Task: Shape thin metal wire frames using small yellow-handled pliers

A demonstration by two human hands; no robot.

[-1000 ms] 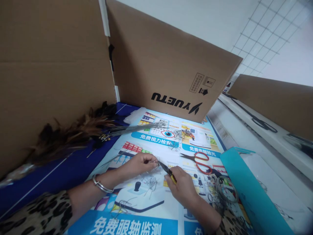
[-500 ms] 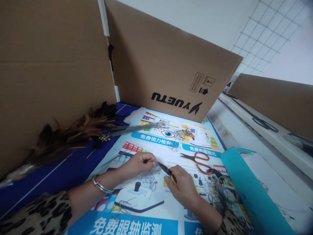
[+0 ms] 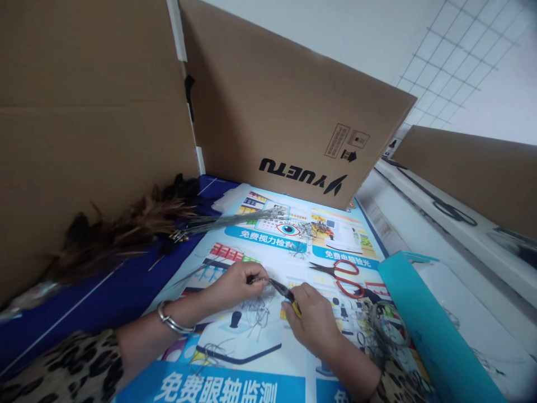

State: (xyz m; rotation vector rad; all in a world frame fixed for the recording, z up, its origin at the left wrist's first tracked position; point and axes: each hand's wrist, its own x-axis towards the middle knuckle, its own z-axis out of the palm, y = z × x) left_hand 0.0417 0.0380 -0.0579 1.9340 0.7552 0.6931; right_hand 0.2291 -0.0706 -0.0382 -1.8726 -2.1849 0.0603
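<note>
My left hand (image 3: 245, 280) is closed in a pinch at the middle of the poster-covered table, on what looks like a thin wire, mostly hidden by the fingers. My right hand (image 3: 312, 316) is wrapped around the yellow handles of needle-nose pliers (image 3: 282, 287). The dark jaws point left and reach the left fingertips. Just below the hands lie loose bent wire pieces (image 3: 259, 314), and more wire pieces (image 3: 213, 351) are nearer to me. Red-handled scissors (image 3: 346, 276) rest beyond my right hand, blades toward the left.
A bundle of straight wires (image 3: 235, 220) and brown feathers (image 3: 126, 224) lie at the left. Cardboard panels (image 3: 285, 101) stand along the left and back. At the right are a coil of wire (image 3: 391, 326) and a teal box (image 3: 436, 324). Small wire bits (image 3: 306, 230) lie farther back.
Both hands stay in almost the same place. The pliers' jaws have shifted very slightly at the left fingertips; everything else is unmoved.
</note>
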